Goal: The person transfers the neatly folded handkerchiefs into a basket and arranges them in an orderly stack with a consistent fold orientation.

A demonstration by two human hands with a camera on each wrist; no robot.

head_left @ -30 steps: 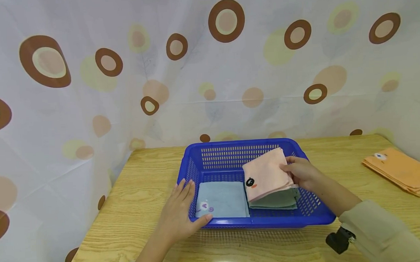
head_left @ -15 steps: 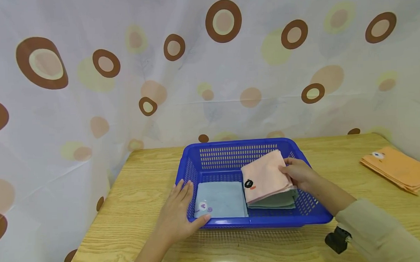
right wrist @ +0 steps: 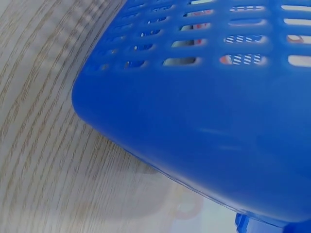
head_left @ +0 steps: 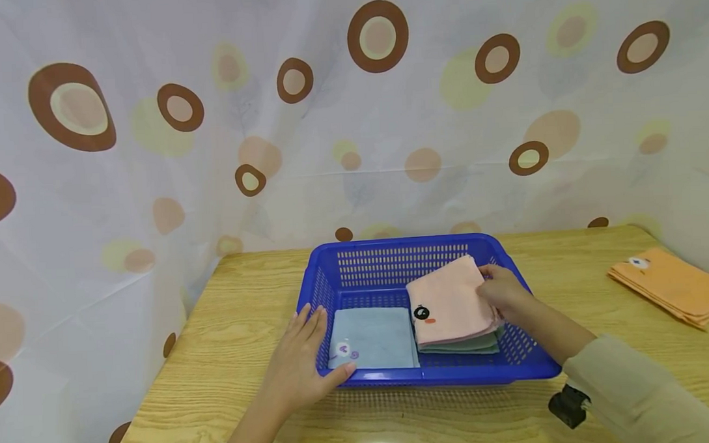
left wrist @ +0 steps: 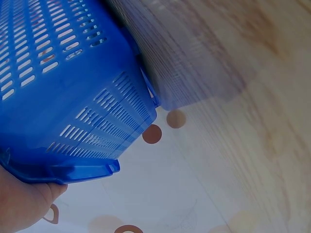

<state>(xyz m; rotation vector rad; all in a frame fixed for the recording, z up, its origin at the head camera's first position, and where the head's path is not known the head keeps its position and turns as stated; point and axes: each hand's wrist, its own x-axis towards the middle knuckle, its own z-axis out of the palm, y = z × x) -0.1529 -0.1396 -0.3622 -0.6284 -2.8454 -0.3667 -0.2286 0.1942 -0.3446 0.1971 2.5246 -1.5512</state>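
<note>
A folded pink towel (head_left: 448, 300) with a stitched eye and cheek mark lies tilted over a grey-green towel (head_left: 461, 345) in the right half of the blue basket (head_left: 402, 241). My right hand (head_left: 506, 294) pinches the pink towel's right edge; some of its fingertips are hidden. A folded light blue towel (head_left: 373, 335) lies flat in the left half. My left hand (head_left: 301, 360) rests on the basket's left front corner, fingers extended and thumb along the front rim. The left wrist view has part of that hand at the rim; the right wrist view has only the basket wall outside.
Folded orange towels or layers (head_left: 676, 285) lie on the wooden table (head_left: 240, 317) at the far right. A patterned curtain (head_left: 328, 131) hangs behind and to the left. A black device (head_left: 569, 406) is strapped at my right sleeve.
The pink towel's raised front right part has come down closer to the grey-green towel, with my right hand moving along its edge. My left hand stays on the basket.
</note>
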